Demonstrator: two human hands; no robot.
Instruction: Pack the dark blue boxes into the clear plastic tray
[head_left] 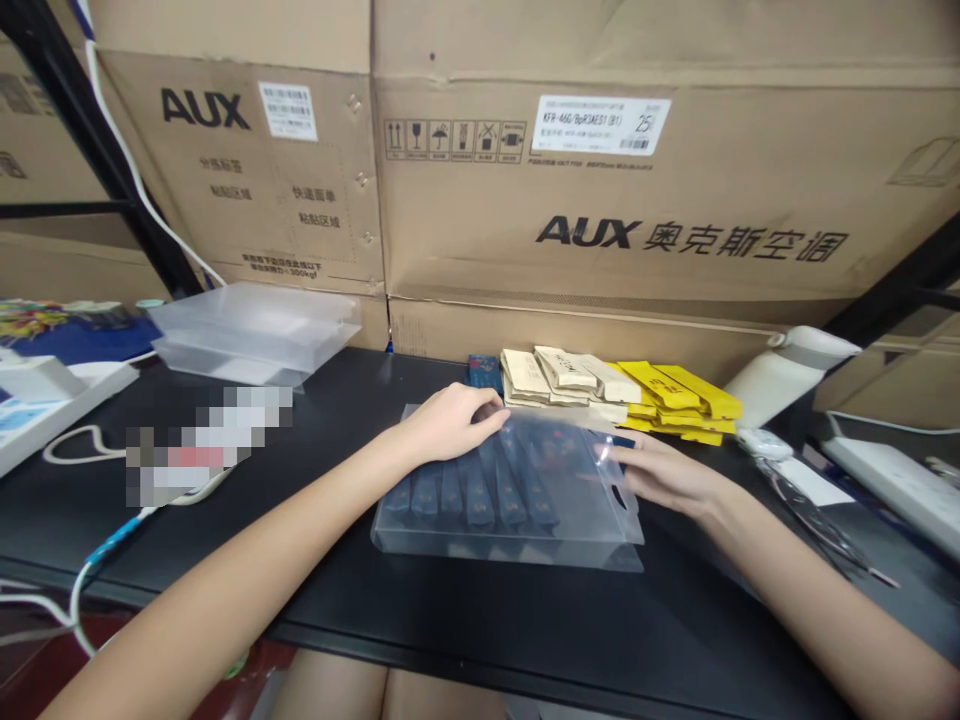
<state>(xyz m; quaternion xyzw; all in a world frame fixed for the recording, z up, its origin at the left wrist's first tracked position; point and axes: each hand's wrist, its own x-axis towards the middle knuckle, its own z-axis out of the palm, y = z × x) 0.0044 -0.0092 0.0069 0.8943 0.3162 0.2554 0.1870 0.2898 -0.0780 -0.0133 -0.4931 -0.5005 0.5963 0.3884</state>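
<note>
The translucent plastic case (510, 552) lay on the black tabletop (352, 600), and a row of dark-blue sachets (480, 500) showed through its wall. At the case's far edge, toward its left end, rested the left hand (454, 420), fingers curled and thumb extended; whether it pinched the plastic could not be told. The right hand (671, 475) was at the case's right end, beside the handle cutout, its fingers reaching inward and partly blurred, so its grip could not be told either. Behind the case were cream packets (525, 373); yellow packets (664, 395) and a white bottle (780, 375) stood behind and right of it. More translucent cases (255, 320) sat beyond it to the left.
</note>
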